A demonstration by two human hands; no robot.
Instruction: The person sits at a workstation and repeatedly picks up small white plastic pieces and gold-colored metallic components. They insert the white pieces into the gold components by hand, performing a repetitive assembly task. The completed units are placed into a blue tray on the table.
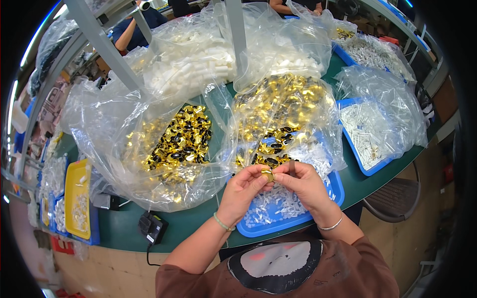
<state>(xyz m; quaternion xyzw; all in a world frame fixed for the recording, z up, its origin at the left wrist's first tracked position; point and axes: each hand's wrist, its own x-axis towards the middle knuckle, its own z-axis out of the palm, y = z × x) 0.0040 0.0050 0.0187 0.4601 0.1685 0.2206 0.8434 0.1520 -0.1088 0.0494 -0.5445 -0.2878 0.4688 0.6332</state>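
Between the fingertips of both hands is a small shiny gold part [268, 174], partly covered by the fingers. My left hand [244, 187] pinches it from one side, and my right hand [300, 185] grips it from the other. Below them sits a blue tray [268, 228] with many small white plastic pieces [278, 204]. Just beyond my hands, a clear plastic bag [303, 116] holds gold-and-black parts [276, 141] and rests over the tray's far side. Another open bag to the left contains more of the same gold-and-black parts [184, 139].
Bags of white tubular pieces [198, 69] stand at the back behind grey metal posts [235, 35]. At right is a blue tray of white sticks [365, 134]; at left, a yellow tray [74, 218]. A black adapter [153, 227] lies near the green table's edge [198, 241]. Other people [131, 32] sit opposite.
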